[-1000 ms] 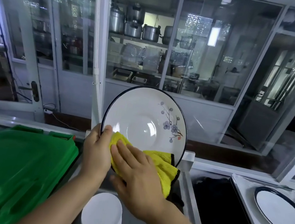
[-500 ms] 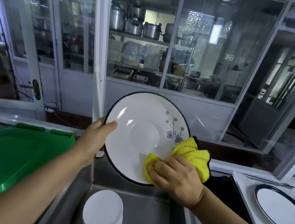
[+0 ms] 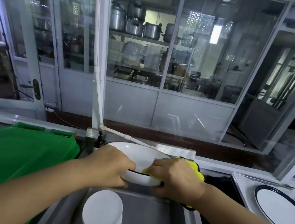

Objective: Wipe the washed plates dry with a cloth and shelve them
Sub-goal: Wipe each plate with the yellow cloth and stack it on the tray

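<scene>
A white plate with a dark rim is held nearly flat above the steel sink. My left hand grips its near left edge, thumb on top and fingers underneath. My right hand grips the near right edge through a yellow cloth, which bunches out behind the knuckles. A stack of white plates stands upside down in the sink basin below. Another dark-rimmed plate lies on the white counter at the right.
A green plastic lid covers the left side beside the sink. A black tap and a white pipe rise behind the sink. Glass partitions stand behind the sink. Dark cloth lies right of the sink.
The plate has tipped from upright, facing me, to nearly flat and has come down toward the sink. My right hand with the cloth has shifted onto its near right edge.
</scene>
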